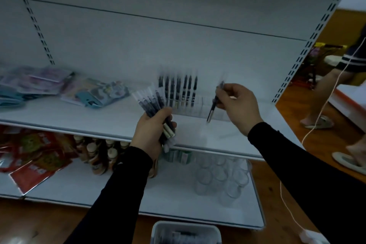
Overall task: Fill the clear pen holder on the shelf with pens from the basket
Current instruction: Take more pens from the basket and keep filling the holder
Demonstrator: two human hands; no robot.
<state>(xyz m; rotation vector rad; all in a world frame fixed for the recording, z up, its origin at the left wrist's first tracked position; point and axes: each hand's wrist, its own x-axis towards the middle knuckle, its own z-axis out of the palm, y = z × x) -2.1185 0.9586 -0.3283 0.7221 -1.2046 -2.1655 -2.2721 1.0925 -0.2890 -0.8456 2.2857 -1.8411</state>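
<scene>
The single pen (214,101) should be turned upright, tip down, and lowered into a free slot at the right of the clear pen holder (200,108), beside the pens already standing there. It is pinched in a narrow grip by the right hand (237,105), just above the holder on the shelf (99,117). A fanned bundle of pens (156,109) is clasped by the left hand (152,132). The basket (186,232) is seen below.
</scene>
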